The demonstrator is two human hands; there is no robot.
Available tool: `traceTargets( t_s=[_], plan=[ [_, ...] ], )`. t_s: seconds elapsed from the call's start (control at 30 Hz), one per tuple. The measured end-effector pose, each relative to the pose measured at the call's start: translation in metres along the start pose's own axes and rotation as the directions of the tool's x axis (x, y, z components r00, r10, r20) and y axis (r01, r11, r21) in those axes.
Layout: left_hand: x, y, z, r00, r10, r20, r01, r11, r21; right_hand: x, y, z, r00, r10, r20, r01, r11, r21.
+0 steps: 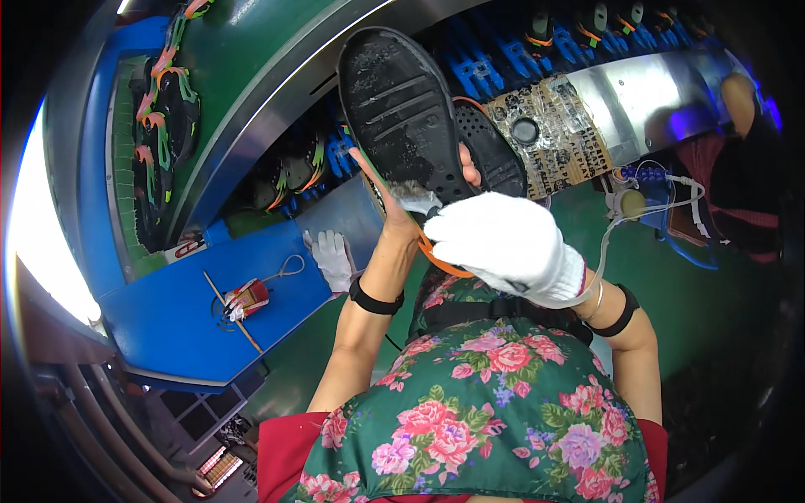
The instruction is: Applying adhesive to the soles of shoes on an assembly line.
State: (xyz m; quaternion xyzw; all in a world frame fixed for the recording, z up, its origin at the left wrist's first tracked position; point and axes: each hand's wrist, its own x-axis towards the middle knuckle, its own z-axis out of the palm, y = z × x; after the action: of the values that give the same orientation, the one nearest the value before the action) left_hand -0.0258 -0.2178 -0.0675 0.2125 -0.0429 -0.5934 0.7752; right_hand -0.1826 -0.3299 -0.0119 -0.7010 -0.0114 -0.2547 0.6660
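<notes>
My bare left hand is closed around a black shoe sole, with its fingertips showing past the right edge. The sole is tilted up, its ridged face toward me, with whitish wet-looking streaks and small holes at the lower end. In a white knitted glove, my right hand is closed on a brush. The pale bristles touch the lower part of the sole; the handle is hidden in the glove. An orange curved edge shows below my left hand. Just behind lies a second black sole with holes.
Beyond runs a metal rail with a taped cardboard patch, and blue racks carrying shoes. On the blue table at left are a red pot with a stick across it and a white glove. Another person's arm is at far right.
</notes>
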Motion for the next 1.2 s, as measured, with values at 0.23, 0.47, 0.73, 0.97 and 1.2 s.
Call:
traceTargets(
  t_s=[0.23, 0.47, 0.73, 0.97, 1.2],
  plan=[
    [0.007, 0.012, 0.008, 0.995, 0.100, -0.021, -0.099, 0.995, 0.031, 0.001, 0.000, -0.013, 0.960, -0.275, 0.051, 0.277, 0.909, -0.312],
    [0.012, 0.019, 0.007, 0.976, 0.218, 0.024, -0.219, 0.972, 0.089, 0.001, -0.001, -0.024, 0.990, -0.138, 0.024, 0.140, 0.980, -0.143],
    [0.020, 0.032, -0.004, 0.962, 0.175, 0.210, -0.206, 0.970, 0.132, -0.001, -0.002, -0.023, 0.992, -0.128, 0.005, 0.128, 0.991, -0.028],
    [0.023, 0.032, 0.002, 0.959, 0.212, 0.190, -0.244, 0.956, 0.163, -0.003, -0.003, -0.022, 0.987, -0.156, 0.046, 0.161, 0.978, -0.135],
    [0.027, 0.038, 0.004, 0.932, 0.213, 0.295, -0.274, 0.944, 0.186, -0.004, -0.005, -0.021, 0.977, -0.206, 0.055, 0.213, 0.955, -0.206]
  ],
)
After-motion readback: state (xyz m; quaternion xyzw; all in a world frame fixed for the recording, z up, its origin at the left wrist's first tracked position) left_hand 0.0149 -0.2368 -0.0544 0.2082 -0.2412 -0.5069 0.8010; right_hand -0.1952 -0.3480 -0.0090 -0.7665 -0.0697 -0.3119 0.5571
